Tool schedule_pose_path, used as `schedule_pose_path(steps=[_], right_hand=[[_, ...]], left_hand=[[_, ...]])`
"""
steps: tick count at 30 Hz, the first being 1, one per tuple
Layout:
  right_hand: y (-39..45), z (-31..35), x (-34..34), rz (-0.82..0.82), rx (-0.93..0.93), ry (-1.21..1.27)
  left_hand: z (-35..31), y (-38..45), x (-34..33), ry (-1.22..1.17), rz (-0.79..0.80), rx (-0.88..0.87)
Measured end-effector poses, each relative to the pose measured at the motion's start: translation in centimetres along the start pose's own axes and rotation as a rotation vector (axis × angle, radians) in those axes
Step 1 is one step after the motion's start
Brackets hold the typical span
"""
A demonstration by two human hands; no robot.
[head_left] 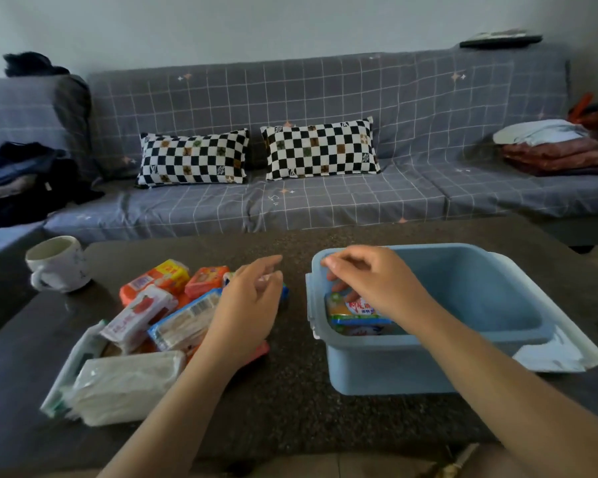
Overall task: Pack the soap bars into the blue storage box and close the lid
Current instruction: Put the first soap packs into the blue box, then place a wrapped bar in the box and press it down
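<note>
The blue storage box [470,291] stands open on the right of the dark table. Wrapped soap bars [356,317] are stacked in its left end. My right hand [370,281] reaches into the box over that stack, fingertips touching the top bar; whether it grips the bar is unclear. My left hand [249,305] hovers open over a pile of wrapped soap bars [166,305] left of the box, orange, white and blue packets among them. The box's white-edged lid [563,353] lies under the box's right side.
A white mug [57,267] stands at the table's far left. A white tissue pack [125,384] lies at the front left of the pile. A grey checked sofa [325,188] with two chequered pillows runs behind the table.
</note>
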State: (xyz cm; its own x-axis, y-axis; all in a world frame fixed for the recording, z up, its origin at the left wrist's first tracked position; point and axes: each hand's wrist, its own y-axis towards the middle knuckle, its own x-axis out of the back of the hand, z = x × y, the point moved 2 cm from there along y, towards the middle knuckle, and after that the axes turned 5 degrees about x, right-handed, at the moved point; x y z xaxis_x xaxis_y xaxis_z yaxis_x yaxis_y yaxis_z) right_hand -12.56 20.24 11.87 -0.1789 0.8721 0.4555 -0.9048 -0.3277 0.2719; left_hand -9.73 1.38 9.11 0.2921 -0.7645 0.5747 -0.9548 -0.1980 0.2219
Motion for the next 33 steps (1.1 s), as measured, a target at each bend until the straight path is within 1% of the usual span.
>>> schedule_pose_path(steps=[4, 8, 10, 12, 15, 18, 20, 23, 26, 29, 33], right_hand=[[-1.2, 1.4, -5.5, 0.004, 0.097, 0.02], [-1.7, 0.9, -10.9, 0.024, 0.126, -0.01], [-1.8, 0.5, -13.2, 0.05, 0.136, -0.035], [-1.8, 0.1, -15.4, 0.092, 0.116, -0.027], [-2.0, -0.8, -18.4, 0.139, 0.061, 0.001], [-2.2, -1.6, -20.9, 0.158, 0.015, -0.006], [-2.3, -2.1, -22.2, 0.174, -0.022, -0.012], [-2.2, -2.6, -23.7, 0.229, -0.104, 0.02], [-2.0, -2.4, -24.7, 0.296, -0.184, 0.107], [-1.8, -2.2, -25.2, 0.28, -0.236, 0.144], [-2.0, -1.6, -26.0, 0.233, -0.267, 0.142]], left_hand=[[2.4, -2.7, 3.5, 0.005, -0.106, 0.092], [6.2, -4.9, 5.7, 0.06, -0.176, 0.159], [8.3, -5.8, 6.6, 0.092, -0.203, 0.223], [10.3, -6.6, 7.4, 0.146, -0.238, 0.261], [12.7, -7.8, 8.2, 0.29, -0.281, 0.288], [15.2, -8.5, 8.7, 0.376, -0.289, 0.388], [16.4, -8.8, 9.0, 0.359, -0.285, 0.447], [17.5, -9.0, 9.3, 0.25, -0.267, 0.513], [18.4, -9.0, 9.8, 0.103, -0.316, 0.589], [19.0, -8.6, 10.5, 0.036, -0.358, 0.615], [18.7, -8.4, 10.7, 0.039, -0.43, 0.609]])
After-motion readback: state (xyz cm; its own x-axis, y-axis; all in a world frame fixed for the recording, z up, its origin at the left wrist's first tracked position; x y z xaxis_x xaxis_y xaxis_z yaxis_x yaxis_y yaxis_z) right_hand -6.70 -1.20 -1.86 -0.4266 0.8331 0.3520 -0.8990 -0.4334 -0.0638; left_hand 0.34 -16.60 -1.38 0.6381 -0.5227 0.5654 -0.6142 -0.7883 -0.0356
